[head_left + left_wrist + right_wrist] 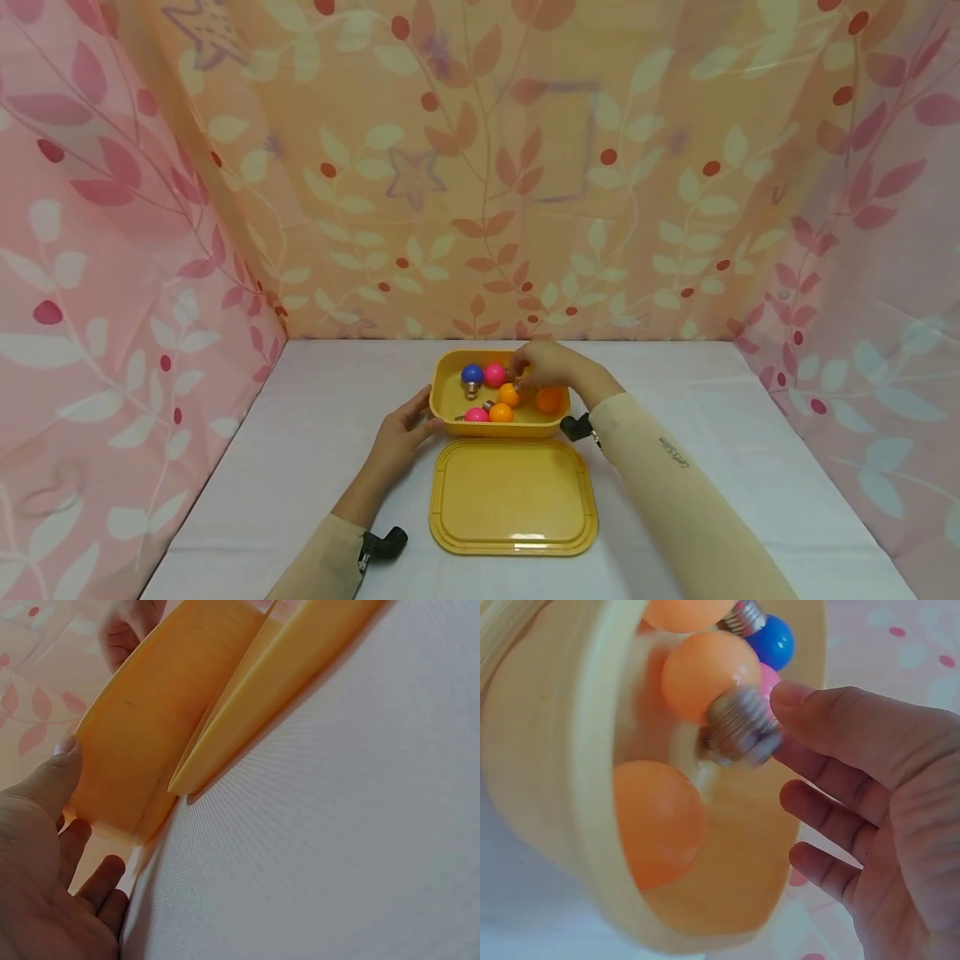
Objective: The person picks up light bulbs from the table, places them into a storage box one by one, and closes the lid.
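Observation:
A yellow plastic box (491, 430) holds several small round light bulbs with metal screw bases. My right hand (546, 367) reaches over its back right rim, thumb and index finger pinching the metal base of an orange bulb (705, 671). Another orange bulb (660, 825) lies at the box's right end. Toward the left are a blue bulb (472, 374), a pink bulb (495, 374), a second pink bulb (476, 415) and an orange bulb (501, 413). My left hand (34, 847) rests relaxed against the box's left front corner, thumb and fingertips touching the outer wall.
A yellow lid (513, 500) lies flat just in front of the box. White cloth (337, 400) covers the table. Patterned curtains (480, 208) stand behind and on both sides.

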`<state>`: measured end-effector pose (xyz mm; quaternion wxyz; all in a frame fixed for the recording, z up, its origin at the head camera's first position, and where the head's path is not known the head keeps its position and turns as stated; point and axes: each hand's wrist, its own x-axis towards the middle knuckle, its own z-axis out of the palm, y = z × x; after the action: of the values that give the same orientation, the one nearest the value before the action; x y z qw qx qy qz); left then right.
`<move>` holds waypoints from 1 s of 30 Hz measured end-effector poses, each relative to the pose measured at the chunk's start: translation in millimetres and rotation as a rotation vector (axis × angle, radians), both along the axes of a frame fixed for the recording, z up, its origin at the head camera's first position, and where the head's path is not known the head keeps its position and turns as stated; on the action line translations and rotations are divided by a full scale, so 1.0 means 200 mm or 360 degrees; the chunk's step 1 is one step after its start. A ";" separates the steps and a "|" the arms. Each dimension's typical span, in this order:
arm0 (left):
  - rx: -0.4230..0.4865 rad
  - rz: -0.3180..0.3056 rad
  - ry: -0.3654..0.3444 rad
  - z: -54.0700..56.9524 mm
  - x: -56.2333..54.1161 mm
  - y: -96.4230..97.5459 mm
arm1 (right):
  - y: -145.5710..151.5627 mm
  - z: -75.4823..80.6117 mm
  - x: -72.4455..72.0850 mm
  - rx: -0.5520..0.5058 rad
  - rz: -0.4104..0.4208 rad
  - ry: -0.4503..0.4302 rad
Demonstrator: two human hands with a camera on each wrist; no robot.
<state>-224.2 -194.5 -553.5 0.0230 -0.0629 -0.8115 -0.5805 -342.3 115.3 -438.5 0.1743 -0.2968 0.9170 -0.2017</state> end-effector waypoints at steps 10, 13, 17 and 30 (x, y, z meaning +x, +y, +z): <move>0.0002 -0.0001 -0.0002 -0.01 0.00 0.00 | 0.09 0.11 0.10 -0.0075 0.0055 0.0313; 0.0004 0.0009 -0.0011 -0.01 0.00 0.00 | 0.12 0.13 0.15 -0.0116 0.0073 0.0412; 0.0037 0.0020 -0.0012 -0.01 0.00 0.00 | 0.16 0.14 0.20 -0.0163 0.0058 0.0508; 0.0004 -0.0013 0.0060 0.00 0.01 0.00 | 0.30 0.09 0.44 -0.0431 -0.0104 0.0648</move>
<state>-223.1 -194.8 -552.7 0.0358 -0.0772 -0.8099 -0.5804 -254.2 175.9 -420.3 -0.0621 -0.3222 0.9069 -0.2644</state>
